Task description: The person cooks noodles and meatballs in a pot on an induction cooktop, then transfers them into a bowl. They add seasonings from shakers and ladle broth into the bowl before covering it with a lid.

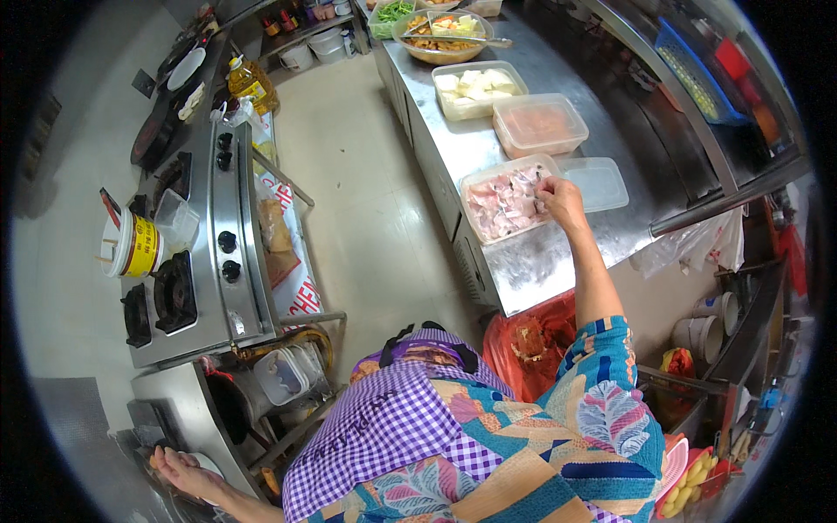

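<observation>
My right hand (557,196) reaches over the right edge of a plastic container of raw sliced meat (503,204), its fingertips at the pieces; whether they pinch one cannot be told. A translucent lid (596,184) lies flat on the steel counter beside that container. Behind it stand a lidded container with reddish contents (540,124) and an open container of pale white chunks (478,88). My left hand (180,467) is far off at the lower left, fingers curled, near a round white item (206,465) on a steel surface; its grip is unclear.
A gas stove (229,189) stands at the left with a white bucket (134,245) and a clear plastic tub (176,216). An oil bottle (254,85) is behind it. Bowls of food (443,36) sit at the counter's far end. A red plastic bag (533,340) hangs below the near edge.
</observation>
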The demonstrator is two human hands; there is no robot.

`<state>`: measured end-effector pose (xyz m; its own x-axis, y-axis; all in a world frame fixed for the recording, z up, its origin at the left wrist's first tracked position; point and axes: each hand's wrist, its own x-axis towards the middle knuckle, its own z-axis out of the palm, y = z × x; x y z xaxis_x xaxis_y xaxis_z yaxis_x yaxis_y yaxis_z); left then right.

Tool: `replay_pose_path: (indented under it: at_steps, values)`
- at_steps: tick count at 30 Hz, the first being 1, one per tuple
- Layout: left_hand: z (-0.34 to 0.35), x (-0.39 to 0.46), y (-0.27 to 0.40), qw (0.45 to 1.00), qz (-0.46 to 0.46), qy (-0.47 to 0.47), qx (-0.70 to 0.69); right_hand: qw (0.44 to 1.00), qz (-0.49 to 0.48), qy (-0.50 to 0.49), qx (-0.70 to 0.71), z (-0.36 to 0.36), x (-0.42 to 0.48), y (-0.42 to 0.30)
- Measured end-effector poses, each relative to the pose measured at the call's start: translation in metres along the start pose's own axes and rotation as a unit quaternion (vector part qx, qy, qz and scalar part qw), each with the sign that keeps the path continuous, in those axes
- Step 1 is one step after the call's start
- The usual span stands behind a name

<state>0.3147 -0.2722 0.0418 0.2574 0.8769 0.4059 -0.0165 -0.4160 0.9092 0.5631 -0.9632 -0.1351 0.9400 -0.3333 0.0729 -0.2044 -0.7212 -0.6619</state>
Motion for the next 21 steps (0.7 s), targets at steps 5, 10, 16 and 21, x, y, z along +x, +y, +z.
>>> replay_pose_path:
  at_steps: [5,10,16,21]
  values:
    - [-0.015,0.0,-0.017,1.0,-0.017,-0.023,0.012,0.989,-0.063,-0.012,-0.131,0.016,-0.006,-0.022]
    - [-0.017,-0.011,-0.018,0.999,-0.031,-0.023,0.019,0.959,-0.192,-0.017,-0.209,0.068,-0.011,-0.043]
    - [-0.027,-0.017,-0.021,0.998,-0.055,-0.022,0.016,0.989,-0.055,-0.086,-0.104,0.063,0.01,-0.026]
    - [-0.038,-0.014,-0.032,0.996,-0.063,-0.045,0.033,0.949,0.105,-0.137,0.264,0.024,0.01,-0.019]
